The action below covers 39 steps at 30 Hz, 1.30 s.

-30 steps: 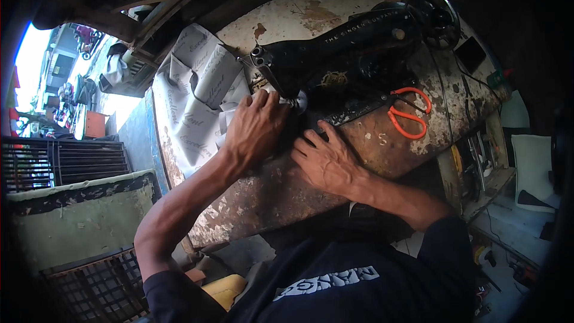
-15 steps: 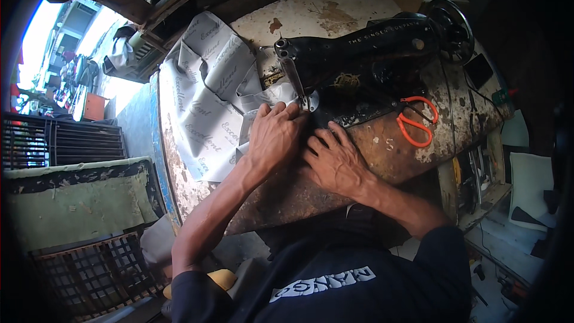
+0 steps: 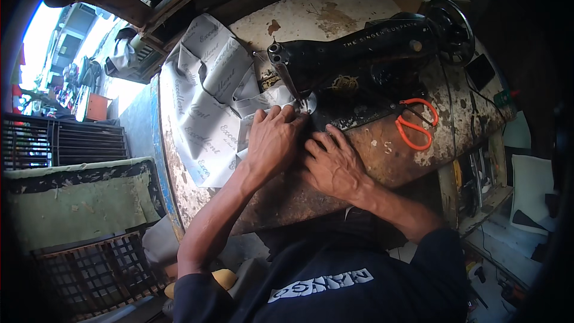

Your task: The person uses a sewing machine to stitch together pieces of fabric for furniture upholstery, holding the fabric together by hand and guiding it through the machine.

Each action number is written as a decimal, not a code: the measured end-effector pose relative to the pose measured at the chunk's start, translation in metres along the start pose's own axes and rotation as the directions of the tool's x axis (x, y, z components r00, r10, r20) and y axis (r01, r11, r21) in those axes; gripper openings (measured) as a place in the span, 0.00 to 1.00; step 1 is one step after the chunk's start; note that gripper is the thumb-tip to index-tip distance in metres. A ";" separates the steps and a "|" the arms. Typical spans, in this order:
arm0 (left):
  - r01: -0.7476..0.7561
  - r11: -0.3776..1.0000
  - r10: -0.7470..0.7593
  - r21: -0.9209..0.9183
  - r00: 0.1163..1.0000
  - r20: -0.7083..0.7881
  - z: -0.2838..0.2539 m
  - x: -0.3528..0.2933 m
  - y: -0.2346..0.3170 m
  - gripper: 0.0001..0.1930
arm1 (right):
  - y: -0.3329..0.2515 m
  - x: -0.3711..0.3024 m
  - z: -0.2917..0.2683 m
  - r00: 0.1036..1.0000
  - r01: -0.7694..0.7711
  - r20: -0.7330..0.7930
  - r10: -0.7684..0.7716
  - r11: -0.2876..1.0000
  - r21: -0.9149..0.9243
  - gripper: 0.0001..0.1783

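Note:
A black sewing machine (image 3: 382, 45) stands on a worn wooden table, with its needle end toward the left. Light grey sheet material (image 3: 200, 101) with repeated dark lettering lies folded and creased left of it, one end running to the needle. Close in front of the presser foot, my left hand (image 3: 272, 140) is closed, fingers curled down over the edge of this material; its fingertips are hidden. My right hand (image 3: 335, 164) rests just to the right, fingers bent and apart, at the dark area before the machine bed. What lies under both palms is in shadow.
Orange-handled scissors (image 3: 417, 124) lie right of the machine bed. A handwheel (image 3: 451, 31) rises at the machine's right end, near a dark flat object (image 3: 479, 70). An open drawer (image 3: 481, 185) with tools sits at the right. Dark slatted metalwork (image 3: 66, 140) stands at the left.
The view has shifted slightly. Both hands keep nearly the same place by the needle, with only small finger movement. The scissors stay put.

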<state>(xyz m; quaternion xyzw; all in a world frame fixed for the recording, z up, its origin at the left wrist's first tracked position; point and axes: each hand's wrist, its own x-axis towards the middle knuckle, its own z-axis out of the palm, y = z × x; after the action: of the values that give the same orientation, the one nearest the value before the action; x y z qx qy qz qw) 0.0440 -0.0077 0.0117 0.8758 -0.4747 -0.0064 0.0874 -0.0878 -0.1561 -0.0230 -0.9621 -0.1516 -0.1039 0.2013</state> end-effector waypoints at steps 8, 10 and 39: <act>0.110 0.993 -0.109 -0.038 0.994 0.019 -0.001 0.006 0.016 0.18 | 0.009 0.004 -0.007 1.000 0.013 0.002 -0.012 0.998 -0.068 0.15; 0.125 0.992 -0.125 -0.032 0.992 -0.019 0.004 0.011 0.020 0.15 | 0.018 0.004 -0.014 1.000 0.010 -0.006 -0.010 0.996 -0.085 0.13; 0.193 0.968 -0.221 0.162 0.958 0.182 -0.010 0.006 0.040 0.21 | 0.041 -0.006 0.000 0.986 0.016 -0.167 -0.020 0.999 -0.028 0.10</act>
<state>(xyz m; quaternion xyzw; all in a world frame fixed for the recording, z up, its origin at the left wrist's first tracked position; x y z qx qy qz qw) 0.0148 -0.0331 0.0279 0.9197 -0.3857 -0.0690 -0.0243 -0.0797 -0.1932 -0.0391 -0.9512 -0.1414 -0.1879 0.1997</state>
